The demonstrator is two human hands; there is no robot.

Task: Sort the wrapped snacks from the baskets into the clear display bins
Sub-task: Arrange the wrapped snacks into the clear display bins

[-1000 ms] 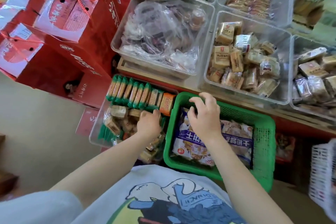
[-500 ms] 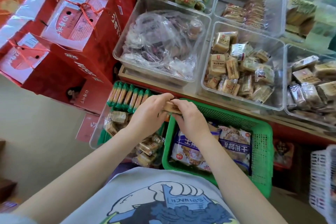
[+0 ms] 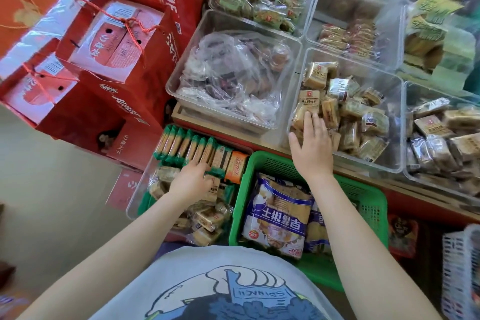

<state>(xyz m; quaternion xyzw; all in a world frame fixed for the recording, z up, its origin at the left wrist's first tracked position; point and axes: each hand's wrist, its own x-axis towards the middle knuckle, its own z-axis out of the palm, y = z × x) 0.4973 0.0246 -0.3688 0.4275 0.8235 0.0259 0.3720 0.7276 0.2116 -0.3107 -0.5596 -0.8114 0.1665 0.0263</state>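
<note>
My right hand (image 3: pixel 311 148) reaches into a clear display bin (image 3: pixel 392 91) half full of tan wrapped snacks (image 3: pixel 363 122). Its straight fingers lie on a tan packet (image 3: pixel 308 101) at the bin's near-left corner, thumb spread outside the wall. My left hand (image 3: pixel 191 180) is down in a low clear tub (image 3: pixel 130 205), on loose tan snack packets (image 3: pixel 207 221) just below a row of green-wrapped bars (image 3: pixel 181 143). Its fingertips bend down among the packets and are hidden. A green basket (image 3: pixel 374 205) between my arms holds blue snack bags (image 3: pixel 278 215).
Red gift bags (image 3: pixel 117 41) stand at the left. Another clear bin (image 3: pixel 181 78) holds crumpled plastic bags, and more snack bins lie behind and to the right (image 3: pixel 441 132). An orange packet (image 3: pixel 235 167) ends the bar row. A white basket (image 3: pixel 459 267) shows at the right edge.
Both hands met over the green basket's rim with a tan packet. Now my right hand has gone up into the display bin and my left has dropped back into the low tub.
</note>
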